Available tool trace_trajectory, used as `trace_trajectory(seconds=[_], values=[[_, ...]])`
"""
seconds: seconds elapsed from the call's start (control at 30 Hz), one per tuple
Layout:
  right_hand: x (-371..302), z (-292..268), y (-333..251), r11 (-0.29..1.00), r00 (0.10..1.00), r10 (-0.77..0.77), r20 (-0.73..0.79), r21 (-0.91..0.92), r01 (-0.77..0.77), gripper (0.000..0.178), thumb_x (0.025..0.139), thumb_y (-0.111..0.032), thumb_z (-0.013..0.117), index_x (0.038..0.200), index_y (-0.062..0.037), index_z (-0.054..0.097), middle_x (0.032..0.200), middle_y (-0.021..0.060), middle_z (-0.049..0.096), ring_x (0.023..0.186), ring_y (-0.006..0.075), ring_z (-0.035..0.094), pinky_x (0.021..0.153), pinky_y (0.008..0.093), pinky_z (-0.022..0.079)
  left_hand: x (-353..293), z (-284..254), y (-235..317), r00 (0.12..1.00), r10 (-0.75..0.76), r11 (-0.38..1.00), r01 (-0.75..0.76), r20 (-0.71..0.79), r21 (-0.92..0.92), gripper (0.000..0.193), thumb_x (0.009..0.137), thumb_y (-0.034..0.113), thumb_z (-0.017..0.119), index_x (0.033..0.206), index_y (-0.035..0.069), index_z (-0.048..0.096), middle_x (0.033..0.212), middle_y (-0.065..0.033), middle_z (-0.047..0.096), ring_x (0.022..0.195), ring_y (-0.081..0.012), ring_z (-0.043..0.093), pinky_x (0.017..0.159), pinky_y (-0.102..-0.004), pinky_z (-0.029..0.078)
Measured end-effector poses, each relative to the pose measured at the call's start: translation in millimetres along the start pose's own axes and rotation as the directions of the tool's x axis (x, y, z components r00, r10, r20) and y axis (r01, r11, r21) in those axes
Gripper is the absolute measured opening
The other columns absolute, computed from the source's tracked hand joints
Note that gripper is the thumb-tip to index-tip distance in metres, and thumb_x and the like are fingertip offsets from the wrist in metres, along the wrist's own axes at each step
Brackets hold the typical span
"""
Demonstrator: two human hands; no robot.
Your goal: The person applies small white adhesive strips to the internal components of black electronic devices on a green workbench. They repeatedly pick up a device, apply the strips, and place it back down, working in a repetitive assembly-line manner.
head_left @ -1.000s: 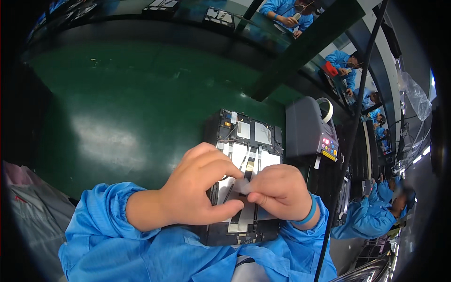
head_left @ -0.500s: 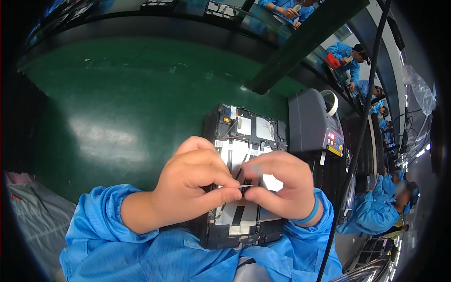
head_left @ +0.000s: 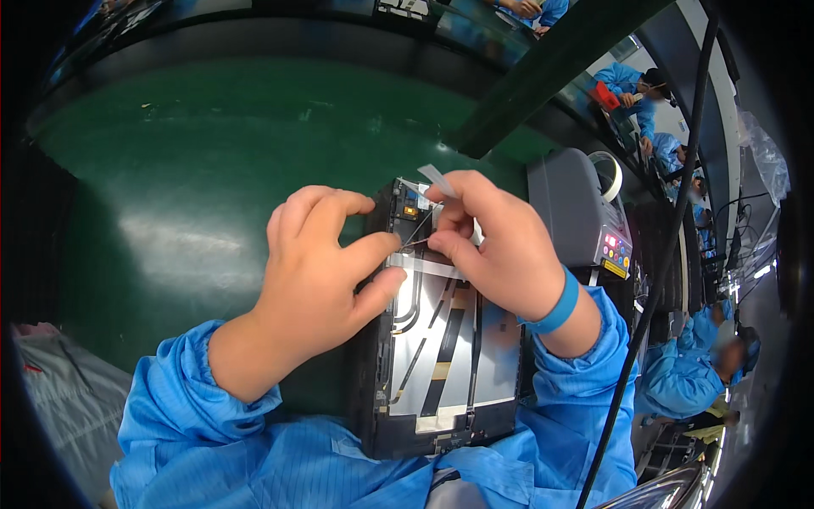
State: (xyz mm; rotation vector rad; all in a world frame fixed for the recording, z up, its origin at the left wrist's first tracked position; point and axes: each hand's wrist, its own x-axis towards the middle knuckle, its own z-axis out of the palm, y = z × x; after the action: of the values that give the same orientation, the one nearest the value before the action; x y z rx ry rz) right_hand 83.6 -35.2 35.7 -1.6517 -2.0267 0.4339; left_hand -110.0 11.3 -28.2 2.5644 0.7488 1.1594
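Observation:
An opened device with a black frame and silver inner panel (head_left: pixel 462 373) lies in front of me, topmost on what looks like a stack. My right hand (head_left: pixel 500 246) is over its far end, thumb and index finger pinching a thin wire (head_left: pixel 417 243). A pale strip of tape (head_left: pixel 437 181) sticks up from the fingers of that hand. My left hand (head_left: pixel 318 267) reaches over the device's left edge with fingers spread; its index fingertip is at the wire's left end, and the thumb rests apart, lower down. My right fingers hide part of the far end.
A grey tape dispenser (head_left: pixel 568 208) with lit buttons stands right of the device. Green work surface (head_left: pixel 186 195) stretches to the left and beyond. A dark post (head_left: pixel 543 85) rises at the back, and a black cable (head_left: pixel 649 297) hangs on the right. Co-workers in blue sit along the right.
Both hands have moved away from me to the device's far end. They were together over its middle, holding a small pale strip. The silver panel is now uncovered, and my left fingers have spread.

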Motion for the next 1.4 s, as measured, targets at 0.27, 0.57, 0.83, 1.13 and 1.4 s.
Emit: trace_trajectory(seconds=[0.27, 0.57, 0.83, 1.13, 1.4], values=[[30, 8, 19, 0.977, 0.977, -0.213, 0.003, -0.027, 0.213, 0.032, 0.075, 0.002, 0.068, 0.103, -0.0014, 0.053, 0.068, 0.0071, 0.058, 0.064, 0.0185, 0.06, 0.059, 0.0287, 0.047, 4, 0, -3, 0.992, 0.088, 0.995, -0.092, 0.087, 0.042, 0.026, 0.068, 0.02, 0.068, 0.091, 0.01, 0.067, 0.107, -0.0117, 0.055, 0.106, -0.0351, 0.047, 0.09, -0.0459, 0.036], [23, 4, 4, 0.967, 0.964, 0.251, 0.085, 0.011, -0.253, 0.023, 0.073, -0.007, 0.063, 0.094, -0.0047, 0.055, 0.067, 0.0092, 0.062, 0.066, 0.0275, 0.063, 0.06, 0.0361, 0.048, 1, 13, -11, 0.995, -0.001, 0.989, 0.016, 0.1, -0.148, 0.034, 0.073, 0.021, 0.063, 0.105, 0.01, 0.064, 0.121, -0.0189, 0.046, 0.116, -0.0428, 0.04, 0.1, -0.0528, 0.032], [26, -24, 21, 0.979, 0.965, -0.189, 0.18, 0.111, 0.171, 0.008, 0.077, -0.006, 0.065, 0.081, -0.0047, 0.059, 0.078, 0.0104, 0.055, 0.076, 0.0267, 0.056, 0.067, 0.0366, 0.045, 2, 12, -14, 0.979, -0.014, 0.988, 0.045, 0.202, -0.147, 0.032, 0.078, 0.019, 0.057, 0.109, 0.013, 0.066, 0.137, -0.0211, 0.032, 0.132, -0.0479, 0.02, 0.107, -0.0552, 0.022], [28, 2, 26, 0.98, 0.971, -0.198, -0.136, -0.056, 0.192, 0.025, 0.066, -0.016, 0.076, 0.085, -0.0072, 0.064, 0.081, 0.0082, 0.056, 0.079, 0.0271, 0.053, 0.072, 0.0377, 0.044, 1, 14, -15, 0.985, -0.05, 0.98, 0.08, 0.164, -0.184, 0.03, 0.076, 0.02, 0.065, 0.105, 0.018, 0.067, 0.137, -0.0173, 0.036, 0.135, -0.0445, 0.02, 0.106, -0.0539, 0.025], [22, -3, 35, 0.934, 0.989, -0.017, 0.147, 0.356, -0.037, 0.012, 0.077, -0.016, 0.072, 0.08, -0.0049, 0.068, 0.07, 0.0023, 0.05, 0.069, 0.0144, 0.049, 0.062, 0.0276, 0.04, 1, 13, -16, 0.976, -0.046, 0.977, 0.089, 0.214, -0.195, 0.031, 0.077, 0.02, 0.06, 0.107, 0.014, 0.066, 0.138, -0.0215, 0.033, 0.133, -0.0495, 0.019, 0.106, -0.0573, 0.022]])
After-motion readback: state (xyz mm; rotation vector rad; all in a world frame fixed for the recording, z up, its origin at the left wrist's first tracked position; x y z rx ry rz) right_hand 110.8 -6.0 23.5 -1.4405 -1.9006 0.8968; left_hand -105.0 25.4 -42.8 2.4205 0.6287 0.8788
